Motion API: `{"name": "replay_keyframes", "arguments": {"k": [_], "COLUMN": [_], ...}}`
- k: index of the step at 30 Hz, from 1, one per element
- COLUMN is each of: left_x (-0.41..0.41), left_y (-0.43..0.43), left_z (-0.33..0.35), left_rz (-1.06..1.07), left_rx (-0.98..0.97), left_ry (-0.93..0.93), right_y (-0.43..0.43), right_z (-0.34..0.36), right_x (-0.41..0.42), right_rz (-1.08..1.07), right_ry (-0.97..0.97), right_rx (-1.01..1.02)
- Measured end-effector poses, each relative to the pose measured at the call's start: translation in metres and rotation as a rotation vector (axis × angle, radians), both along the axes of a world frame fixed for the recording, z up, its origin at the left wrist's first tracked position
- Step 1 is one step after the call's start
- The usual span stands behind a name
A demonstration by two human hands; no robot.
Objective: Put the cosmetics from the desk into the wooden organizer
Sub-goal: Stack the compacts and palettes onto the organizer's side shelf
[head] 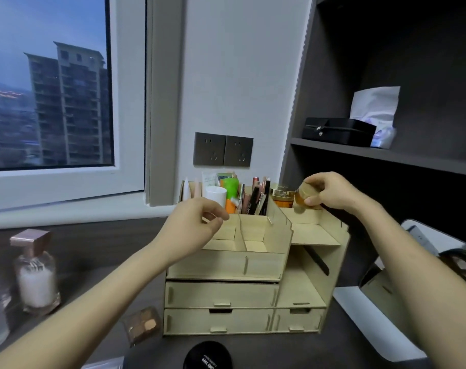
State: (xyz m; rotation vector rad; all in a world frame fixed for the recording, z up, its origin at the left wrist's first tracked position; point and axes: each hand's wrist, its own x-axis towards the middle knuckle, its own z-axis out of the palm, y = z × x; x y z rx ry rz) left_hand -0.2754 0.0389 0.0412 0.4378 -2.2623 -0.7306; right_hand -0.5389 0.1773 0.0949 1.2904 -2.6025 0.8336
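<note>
Amber jar (303, 197) with a gold lid, pinched between the thumb and fingers of the right hand (330, 193), which grips it at the far right of the wooden organizer (221, 262). The jar is tipped, its lid turned partly toward the viewer and its short axis off vertical. It hangs just above the rear right compartment (306, 215) and just beside a second gold-lidded jar (281, 195) already standing there. The coming move appears to turn on this relation: the free slot lies directly beneath and slightly in front of the held jar, so a short descent, with the jar righted, would seat it. The left hand (197, 219) hovers over the organizer's middle compartments, fingers loosely curled, with nothing visible in them. A white cup (216, 194), a green tube (230, 187) and several slim sticks fill the rear left row. Outward on the desk (101, 243) three cosmetics remain: an eyeshadow palette (142, 324) just beside the organizer's lower left corner, a black compact (207, 355) in front of it, and a perfume bottle (36, 272) well apart at far left. All three lie nearer the left hand.
</note>
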Motion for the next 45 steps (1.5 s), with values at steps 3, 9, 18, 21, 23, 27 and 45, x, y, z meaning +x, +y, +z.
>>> {"name": "replay_keyframes", "arguments": {"k": [3, 9, 18, 21, 23, 27, 45], "left_x": [-0.001, -0.004, 0.003, 0.01, 0.016, 0.032, 0.148], "left_y": [-0.009, -0.014, -0.01, -0.008, -0.008, -0.008, 0.055], "left_z": [-0.007, -0.014, -0.014, -0.012, -0.012, -0.013, -0.082], "left_rz": [0.023, 0.035, 0.049, 0.036, 0.04, 0.06, -0.105], "left_rx": [0.026, 0.028, -0.054, -0.043, -0.054, -0.064, -0.067], "left_ry": [-0.011, -0.045, -0.126, -0.12, -0.127, -0.124, -1.015], "right_y": [-0.001, -0.006, -0.012, -0.011, -0.005, 0.018, 0.012], "right_z": [0.009, 0.014, 0.003, -0.009, -0.022, -0.066, -0.214], "right_x": [-0.005, -0.008, 0.018, 0.053, 0.093, 0.184, 0.213], "right_rz": [0.037, 0.069, -0.039, -0.05, 0.068, 0.493, 0.439], "right_ry": [0.001, -0.058, 0.09, 0.443, 0.542, 0.326, -0.036], "right_rx": [0.232, 0.364, 0.371, 0.129, -0.119, -0.102, 0.318]}}
